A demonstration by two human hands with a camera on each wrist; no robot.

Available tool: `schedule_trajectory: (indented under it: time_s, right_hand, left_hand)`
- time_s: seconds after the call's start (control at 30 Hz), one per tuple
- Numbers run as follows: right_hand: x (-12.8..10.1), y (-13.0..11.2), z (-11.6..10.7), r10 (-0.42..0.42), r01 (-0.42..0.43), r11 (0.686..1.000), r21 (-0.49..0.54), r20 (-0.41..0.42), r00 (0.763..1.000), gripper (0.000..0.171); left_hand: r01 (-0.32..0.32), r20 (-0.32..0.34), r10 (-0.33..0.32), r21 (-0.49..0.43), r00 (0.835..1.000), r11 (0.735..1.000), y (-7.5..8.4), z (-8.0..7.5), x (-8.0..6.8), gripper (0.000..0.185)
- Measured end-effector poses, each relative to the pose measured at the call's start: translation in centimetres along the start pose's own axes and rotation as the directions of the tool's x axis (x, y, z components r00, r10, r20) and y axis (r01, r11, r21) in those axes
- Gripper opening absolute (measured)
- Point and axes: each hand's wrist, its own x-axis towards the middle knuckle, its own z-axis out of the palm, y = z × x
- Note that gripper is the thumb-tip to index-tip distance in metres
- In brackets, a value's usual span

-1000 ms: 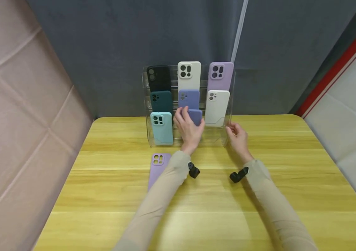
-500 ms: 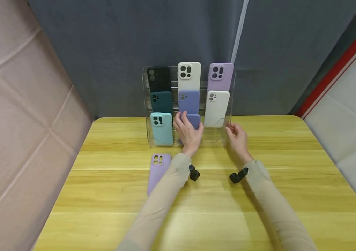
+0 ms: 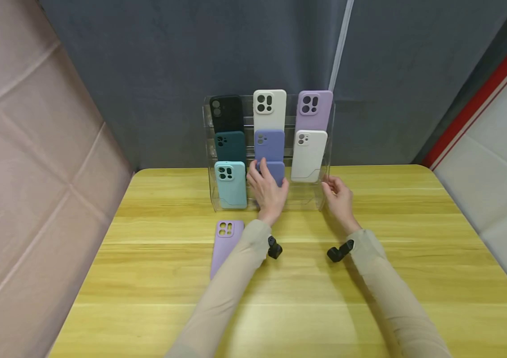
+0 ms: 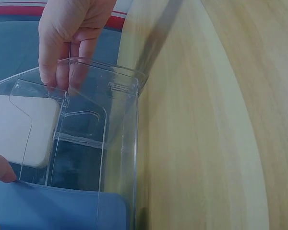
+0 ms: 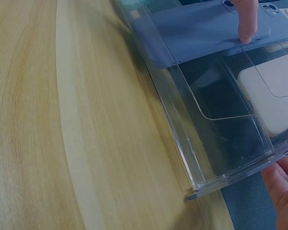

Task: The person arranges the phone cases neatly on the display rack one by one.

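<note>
My left hand (image 3: 269, 196) holds a periwinkle-blue phone case (image 3: 277, 171) by its edges, fingers on the left and thumb on the right. The case stands in the bottom middle slot of a clear tiered display stand (image 3: 300, 199). In the right wrist view, the case's lower end (image 5: 158, 48) sits behind the clear front lip, with the thumb (image 5: 247, 28) at its edge. My right hand (image 3: 339, 201) pinches the stand's right side panel. In the left wrist view, its thumb and fingers (image 4: 48, 72) straddle that panel.
Other cases stand in the tiers: black (image 3: 228, 113), white (image 3: 269, 119) and lilac (image 3: 320, 117) on top; teal (image 3: 231, 149), blue (image 3: 270, 145) and white (image 3: 308, 159) below; mint (image 3: 232, 186) at bottom left. A lilac case (image 3: 225, 248) lies on the wooden table (image 3: 307, 308).
The left hand has lowered the blue case, which now sits deeper in the bottom middle slot and more upright. The right hand stays at the stand's side.
</note>
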Motion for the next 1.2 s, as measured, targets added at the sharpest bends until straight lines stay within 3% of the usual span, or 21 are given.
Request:
schedule_trajectory:
  time_s: [0.37,0.83,1.2]
  right_hand:
    - [-1.2,-3.9,-0.4,0.005,-0.005,1.0,0.018,0.009,1.0,0.025]
    - [-1.1,-4.0,-0.3,0.019,-0.019,1.0,0.006,0.001,1.0,0.025]
    - [-1.1,-3.8,-0.3,0.012,-0.012,1.0,0.024,0.0,1.0,0.025]
  left_hand:
    - [-0.04,0.089,0.039,0.011,0.995,0.999,-0.5,-1.2,-0.5,0.078]
    - [-0.112,0.174,0.131,-0.115,0.976,0.987,-2.3,-6.4,-1.5,0.07]
    - [-0.045,0.21,0.068,-0.112,0.975,0.993,-5.6,-9.3,-2.4,0.074]
